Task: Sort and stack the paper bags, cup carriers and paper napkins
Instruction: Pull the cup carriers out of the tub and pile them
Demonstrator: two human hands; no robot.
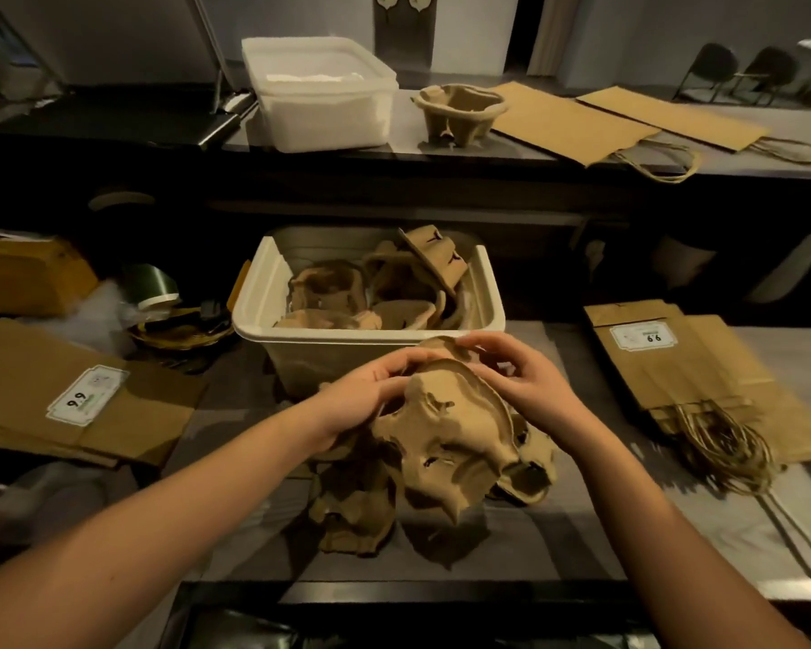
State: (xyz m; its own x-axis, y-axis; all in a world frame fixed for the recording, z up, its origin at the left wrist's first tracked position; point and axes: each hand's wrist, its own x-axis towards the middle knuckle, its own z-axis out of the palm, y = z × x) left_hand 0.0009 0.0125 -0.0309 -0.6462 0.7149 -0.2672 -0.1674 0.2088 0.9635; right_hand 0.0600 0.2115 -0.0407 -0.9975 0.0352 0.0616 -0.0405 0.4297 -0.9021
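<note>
I see my left hand (pixel 371 391) and right hand (pixel 530 381) both gripping a pulp cup carrier (pixel 445 433), seemingly several nested, before the white bin (pixel 300 353).

Cup carriers (pixel 385 292) in bin (pixel 310 353); bag stacks (pixel 52 395) left, right of bin.
</note>
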